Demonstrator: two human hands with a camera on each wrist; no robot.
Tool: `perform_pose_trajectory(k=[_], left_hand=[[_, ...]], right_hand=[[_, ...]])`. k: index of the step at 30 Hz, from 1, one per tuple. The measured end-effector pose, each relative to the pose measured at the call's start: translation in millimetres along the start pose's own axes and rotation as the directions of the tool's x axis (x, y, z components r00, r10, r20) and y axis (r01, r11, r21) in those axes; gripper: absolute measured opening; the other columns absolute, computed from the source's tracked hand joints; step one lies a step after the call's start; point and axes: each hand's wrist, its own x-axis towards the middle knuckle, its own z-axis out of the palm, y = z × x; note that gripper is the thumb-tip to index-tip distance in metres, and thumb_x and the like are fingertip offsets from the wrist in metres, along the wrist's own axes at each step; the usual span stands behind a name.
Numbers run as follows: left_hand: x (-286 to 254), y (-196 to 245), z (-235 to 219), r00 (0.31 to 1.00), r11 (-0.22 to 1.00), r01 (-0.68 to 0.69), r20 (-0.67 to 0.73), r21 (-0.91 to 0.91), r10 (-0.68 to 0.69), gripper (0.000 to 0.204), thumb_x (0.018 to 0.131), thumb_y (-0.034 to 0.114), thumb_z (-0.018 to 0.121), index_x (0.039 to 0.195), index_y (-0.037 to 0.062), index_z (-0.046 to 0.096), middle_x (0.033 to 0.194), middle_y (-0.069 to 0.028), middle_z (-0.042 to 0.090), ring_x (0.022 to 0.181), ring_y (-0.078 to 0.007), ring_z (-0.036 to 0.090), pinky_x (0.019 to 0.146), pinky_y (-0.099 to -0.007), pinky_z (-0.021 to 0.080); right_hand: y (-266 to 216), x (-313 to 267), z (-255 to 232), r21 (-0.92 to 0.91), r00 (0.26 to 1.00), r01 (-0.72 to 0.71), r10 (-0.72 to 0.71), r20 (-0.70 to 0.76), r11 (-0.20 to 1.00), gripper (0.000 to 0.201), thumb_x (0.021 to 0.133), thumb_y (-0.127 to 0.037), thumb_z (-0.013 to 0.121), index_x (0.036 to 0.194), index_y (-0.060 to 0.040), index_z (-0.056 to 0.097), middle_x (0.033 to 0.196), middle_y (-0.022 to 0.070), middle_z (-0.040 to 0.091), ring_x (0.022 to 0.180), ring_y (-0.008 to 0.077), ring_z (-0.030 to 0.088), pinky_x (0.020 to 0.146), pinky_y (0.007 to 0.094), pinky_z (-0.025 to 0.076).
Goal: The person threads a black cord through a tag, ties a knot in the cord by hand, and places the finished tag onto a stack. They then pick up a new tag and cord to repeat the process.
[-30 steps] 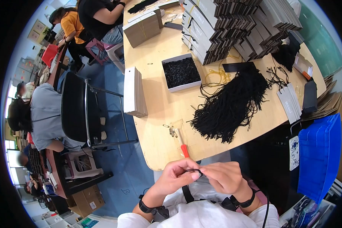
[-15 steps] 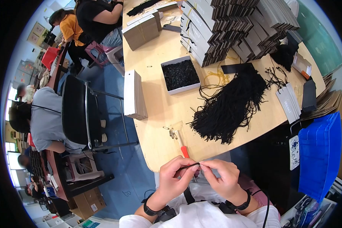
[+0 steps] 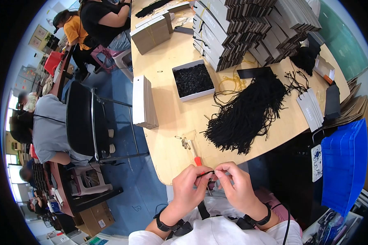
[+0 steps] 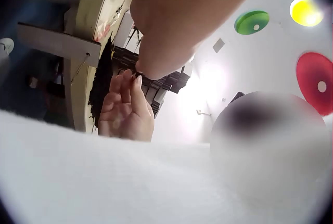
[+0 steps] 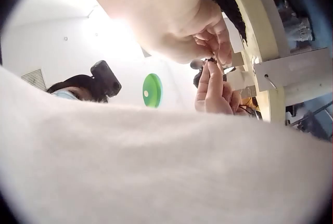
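Note:
Just off the table's near edge, my two hands meet at the fingertips. My left hand [image 3: 188, 185] pinches a thin black cord [image 3: 204, 174] between thumb and forefinger, with its other fingers curled in. The fingertips of my right hand [image 3: 235, 183] pinch the cord's end right beside them. In the right wrist view, a small dark bit of cord [image 5: 211, 59] shows where the fingertips come together. On the table ahead lies a red-handled tool [image 3: 197, 161], with small metal rings [image 3: 185, 143] near its far end. The rest of the cord is hidden by the fingers.
A large pile of black cords [image 3: 247, 114] covers the table's middle right. Behind it, a shallow box [image 3: 197, 96] holds small black pieces. Stacks of grey printed cards [image 3: 210, 36] rise at the back; another card stack [image 3: 143, 102] stands left. A blue bin [image 3: 343, 167] is at the right.
Both hands have risen slightly toward the table. A second ago the cord was looped at the fingers; then it was drawn straighter between them. The fingertips stay together on it.

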Motion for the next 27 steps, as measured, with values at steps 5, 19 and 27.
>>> perform_pose_trajectory(k=[5,19,27], left_hand=[[-2,-5,0,0.998,0.992,-0.062,0.014,0.107,0.061,0.013,0.079,-0.004,0.068,0.089,0.0016,0.061,0.068,-0.0013,0.053,0.052,-0.0046,0.044,0.046,-0.0193,0.032],[-2,-2,-3,0.993,0.992,0.064,0.088,0.112,-0.074,0.010,0.084,-0.002,0.066,0.092,-0.0008,0.061,0.074,0.0036,0.055,0.059,-0.0012,0.044,0.051,-0.0183,0.036],[4,-15,-16,0.694,0.348,0.717,0.571,-0.604,-0.440,0.014,0.092,0.011,0.061,0.099,-0.0013,0.059,0.090,-0.0007,0.060,0.078,-0.0052,0.055,0.072,-0.0203,0.045]], right_hand=[[2,2,-4,-0.059,0.999,0.002,0.000,0.036,0.998,0.008,0.093,-0.003,0.054,0.097,0.0039,0.056,0.084,0.0104,0.063,0.072,0.0141,0.065,0.056,0.0246,0.051],[-3,10,-11,-0.219,0.992,0.096,-0.074,0.107,0.971,0.009,0.091,-0.007,0.056,0.095,0.0012,0.054,0.075,0.0141,0.062,0.069,0.0277,0.065,0.059,0.0354,0.050],[10,14,-8,-0.458,0.862,0.486,-0.493,0.115,0.744,0.020,0.075,0.002,0.061,0.094,-0.0015,0.058,0.080,0.0082,0.061,0.070,0.0233,0.063,0.055,0.0322,0.049]])
